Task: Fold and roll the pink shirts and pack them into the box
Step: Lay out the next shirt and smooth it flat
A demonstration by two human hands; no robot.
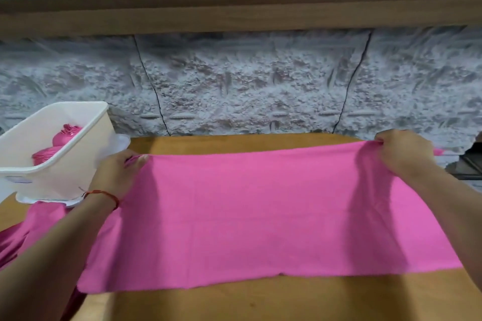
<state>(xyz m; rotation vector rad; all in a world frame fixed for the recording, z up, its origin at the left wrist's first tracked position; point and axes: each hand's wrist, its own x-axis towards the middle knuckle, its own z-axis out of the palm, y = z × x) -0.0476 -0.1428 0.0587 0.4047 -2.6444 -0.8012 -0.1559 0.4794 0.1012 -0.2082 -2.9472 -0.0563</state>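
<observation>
A pink shirt (pixel 255 216) lies spread wide across the wooden table (pixel 287 302), its near edge flat on the wood. My left hand (pixel 117 172) pinches the far left corner of the shirt, and my right hand (pixel 401 154) pinches the far right corner, so the far edge is stretched taut between them. At the left stands a white box (pixel 78 143) holding two rolled pink shirts (pixel 58 144).
More pink cloth (pixel 23 232) lies heaped at the table's left edge below the box. A rough grey stone wall (pixel 234 81) rises behind the table, topped by a wooden shelf (pixel 234 15) carrying a white charger and cables. A dark gap shows at the far right.
</observation>
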